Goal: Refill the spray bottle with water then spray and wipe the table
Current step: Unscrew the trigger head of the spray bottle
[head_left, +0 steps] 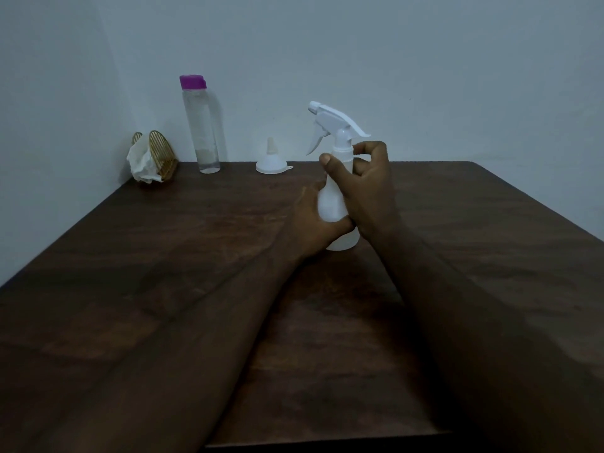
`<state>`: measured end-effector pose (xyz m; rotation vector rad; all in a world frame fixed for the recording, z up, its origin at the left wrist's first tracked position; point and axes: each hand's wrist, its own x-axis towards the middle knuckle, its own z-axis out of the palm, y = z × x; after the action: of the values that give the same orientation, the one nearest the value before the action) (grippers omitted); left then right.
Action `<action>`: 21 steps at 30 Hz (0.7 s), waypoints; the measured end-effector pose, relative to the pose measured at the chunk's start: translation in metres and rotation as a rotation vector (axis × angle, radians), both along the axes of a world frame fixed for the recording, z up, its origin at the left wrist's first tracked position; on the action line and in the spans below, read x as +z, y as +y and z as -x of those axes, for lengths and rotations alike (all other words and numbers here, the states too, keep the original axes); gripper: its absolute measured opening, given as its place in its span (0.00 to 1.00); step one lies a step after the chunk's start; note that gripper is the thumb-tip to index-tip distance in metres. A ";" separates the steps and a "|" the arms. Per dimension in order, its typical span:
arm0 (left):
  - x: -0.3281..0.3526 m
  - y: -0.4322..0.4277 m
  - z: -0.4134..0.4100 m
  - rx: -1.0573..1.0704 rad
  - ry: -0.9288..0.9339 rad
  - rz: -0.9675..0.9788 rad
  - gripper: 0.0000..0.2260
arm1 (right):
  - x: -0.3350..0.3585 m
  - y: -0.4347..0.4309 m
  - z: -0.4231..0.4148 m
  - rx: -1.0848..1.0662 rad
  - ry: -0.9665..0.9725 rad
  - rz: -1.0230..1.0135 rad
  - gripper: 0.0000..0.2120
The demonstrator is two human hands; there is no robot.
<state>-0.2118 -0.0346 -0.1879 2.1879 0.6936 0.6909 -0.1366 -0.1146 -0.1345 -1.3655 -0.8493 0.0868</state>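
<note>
White plastic, thin-walled and cloudy: the spray bottle [336,204] stands upright near the middle of the dark wooden table [163,256]. Whether its base rests on the top or is lifted a shade cannot be told. The person's left hand [312,223] is wrapped round the bottle's body, fingers curled about it. The right hand [366,181] pinches the screw collar [342,148] just under the trigger head [336,120], thumb in front and fingers behind, the hold one would take to unscrew the top for refilling. The bottle looks light and probably near empty, with walls that would give under a hard squeeze, and it is likely to be slippery once wet. The body is the place to steady it and the collar the place to twist; the thin trigger lever is no place to pull. Along the back wall [425,76] are an upturned white funnel [271,160], behind and to the left of the bottle, and a clear water bottle [204,125] with a purple cap [192,81], tall and narrow enough to tip easily. In the corner is a gold wire holder [161,155] stuffed with white tissue [140,161]. Room to work seems greatest on the broad stretch of wood toward the near edge, crossed only by both forearms; the right-hand edge runs well apart from the bottle.
</note>
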 end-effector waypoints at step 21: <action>0.019 -0.002 -0.007 0.053 -0.569 -0.041 0.44 | 0.001 0.000 0.012 0.111 -0.019 0.011 0.10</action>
<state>-0.2051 -0.0370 -0.1688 1.8728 0.4381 1.2932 -0.1488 -0.1147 -0.1337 -1.3314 -0.9419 0.1645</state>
